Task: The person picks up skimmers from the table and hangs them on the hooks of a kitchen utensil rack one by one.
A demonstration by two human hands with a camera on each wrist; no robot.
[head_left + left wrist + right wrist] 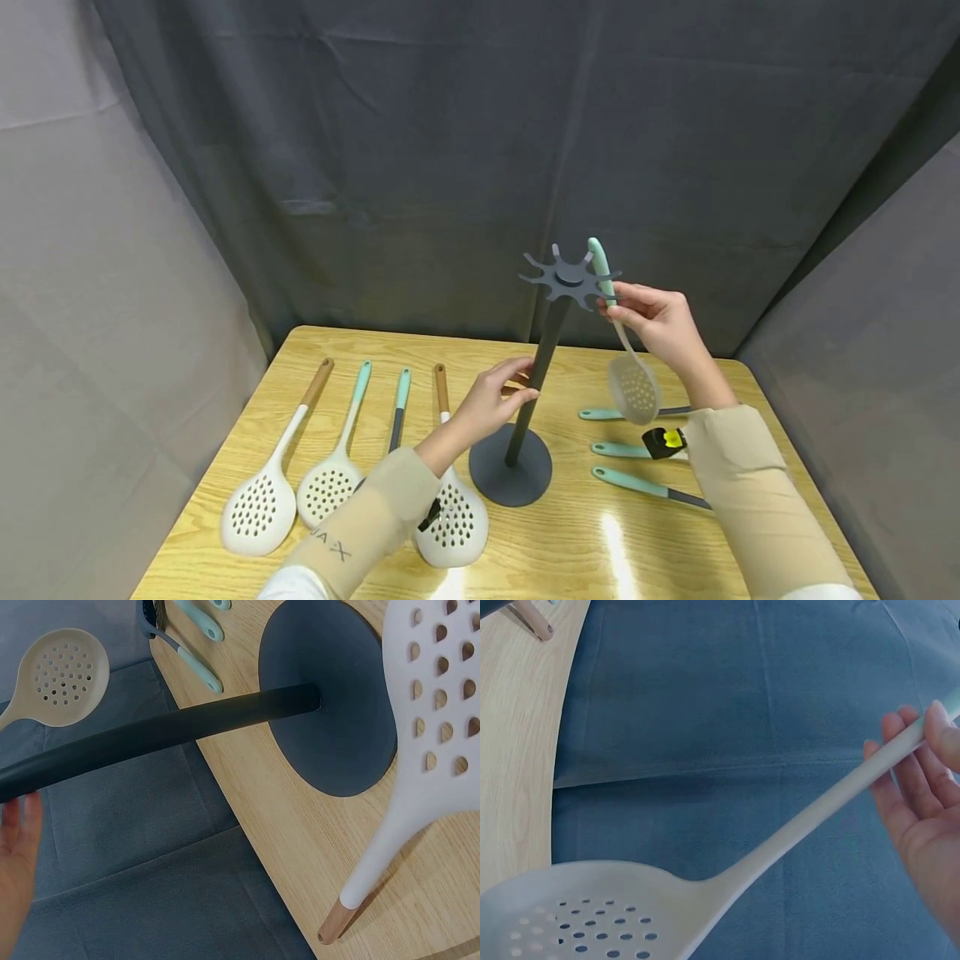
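Note:
A dark utensil stand [551, 333] with a round base and a ring of hooks on top leans slightly to the right in the head view. My left hand [483, 404] holds its pole at mid-height, thumb in front and fingers behind. Beside the hooks, my right hand [663, 325] pinches the mint handle of a pale skimmer [636, 390] between thumb and fingers. Its perforated head hangs below the hand, and the handle's top end overlaps the hooks in this view. In the right wrist view the skimmer's pale neck [810, 814] runs down from my fingers.
Left of the stand lie a wooden-handled white skimmer [258, 508], a mint-handled skimmer [330, 483], a mint-and-dark handle [397, 408] and another wooden-handled skimmer [452, 533]. Right of it lie three mint-handled utensils [630, 481], partly behind my right arm. A dark curtain [420, 167] hangs behind the table.

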